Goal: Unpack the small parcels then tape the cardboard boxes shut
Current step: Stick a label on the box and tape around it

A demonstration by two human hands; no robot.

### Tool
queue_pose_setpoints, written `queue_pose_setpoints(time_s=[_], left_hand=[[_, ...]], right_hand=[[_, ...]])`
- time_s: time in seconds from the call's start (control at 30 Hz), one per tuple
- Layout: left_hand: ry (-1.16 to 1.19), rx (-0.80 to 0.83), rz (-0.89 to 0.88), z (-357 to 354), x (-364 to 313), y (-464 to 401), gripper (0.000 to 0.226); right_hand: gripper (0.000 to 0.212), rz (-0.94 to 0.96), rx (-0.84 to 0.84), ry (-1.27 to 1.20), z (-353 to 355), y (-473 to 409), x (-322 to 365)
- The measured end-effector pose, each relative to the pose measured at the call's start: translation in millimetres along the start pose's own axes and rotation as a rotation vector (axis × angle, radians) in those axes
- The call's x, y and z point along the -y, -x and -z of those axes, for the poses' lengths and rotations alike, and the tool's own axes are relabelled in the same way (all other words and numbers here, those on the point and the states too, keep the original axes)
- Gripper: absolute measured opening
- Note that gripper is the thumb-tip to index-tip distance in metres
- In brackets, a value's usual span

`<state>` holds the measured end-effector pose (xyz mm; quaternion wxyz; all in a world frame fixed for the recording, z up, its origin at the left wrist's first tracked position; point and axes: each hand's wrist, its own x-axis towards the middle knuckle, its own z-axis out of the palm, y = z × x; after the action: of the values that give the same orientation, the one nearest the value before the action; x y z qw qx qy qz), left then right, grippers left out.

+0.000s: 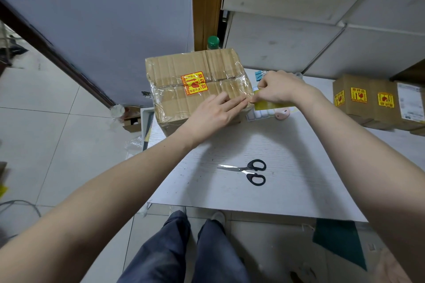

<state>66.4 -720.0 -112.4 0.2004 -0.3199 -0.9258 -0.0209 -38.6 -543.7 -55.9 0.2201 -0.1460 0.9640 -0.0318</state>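
A cardboard box (pixel 184 71) wrapped in clear tape, with a red-and-yellow fragile sticker (pixel 195 83) on top, stands at the far left of the white table (pixel 287 179). My left hand (pixel 215 111) lies flat on the box's near right corner, its straight fingers pressing the tape down. My right hand (pixel 279 87) is just right of the box. It grips a yellowish roll of tape (pixel 273 104), and a strip runs from the roll to the box's corner. Part of the roll is hidden under this hand and wrist.
Black-handled scissors (pixel 249 171) lie on the table nearer me. Small boxes with fragile stickers (pixel 365 101) stand at the right. A green-capped bottle (pixel 213 42) stands behind the box, a pink round object (pixel 282 114) and white items beside it. Large white cartons (pixel 322 7) are stacked behind.
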Motion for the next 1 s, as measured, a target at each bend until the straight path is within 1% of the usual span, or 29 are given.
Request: queue_pose_setpoints(time_s=[0.13,0.23,0.27,0.33,0.37,0.47,0.6,0.73,0.8,0.87,1.0], left_hand=[[0.111,0.006,0.017,6,9,12,0.037],[0.024,0.008,0.040,15,21,36,0.041],[-0.001,0.004,0.045,19,25,46,0.039],[-0.024,-0.028,0.066,28,36,66,0.026],[-0.030,-0.049,0.085,32,42,76,0.024],[-0.055,-0.057,0.107,36,54,99,0.024],[0.028,-0.044,0.109,34,56,102,0.025],[0.140,0.002,0.087,38,64,114,0.033],[0.152,0.019,0.100,39,66,118,0.039],[0.138,-0.005,0.123,38,65,117,0.041],[0.170,-0.053,0.160,33,63,115,0.036]], right_hand=[[0.050,0.025,-0.018,0.047,-1,2,0],[0.052,0.042,-0.006,0.051,-1,2,-1],[0.053,0.043,-0.003,0.052,-2,2,-1],[0.053,0.042,-0.006,0.061,-2,1,-2],[0.053,0.041,-0.011,0.066,-2,1,-2],[0.054,0.045,-0.010,0.073,-1,1,-1],[0.054,0.074,0.008,0.064,-1,2,-3],[0.055,0.085,0.002,0.066,-2,3,-3],[0.055,0.088,0.000,0.067,-3,3,-4],[0.055,0.086,-0.003,0.069,-4,2,-4],[0.055,0.073,-0.010,0.070,-5,2,-4]])
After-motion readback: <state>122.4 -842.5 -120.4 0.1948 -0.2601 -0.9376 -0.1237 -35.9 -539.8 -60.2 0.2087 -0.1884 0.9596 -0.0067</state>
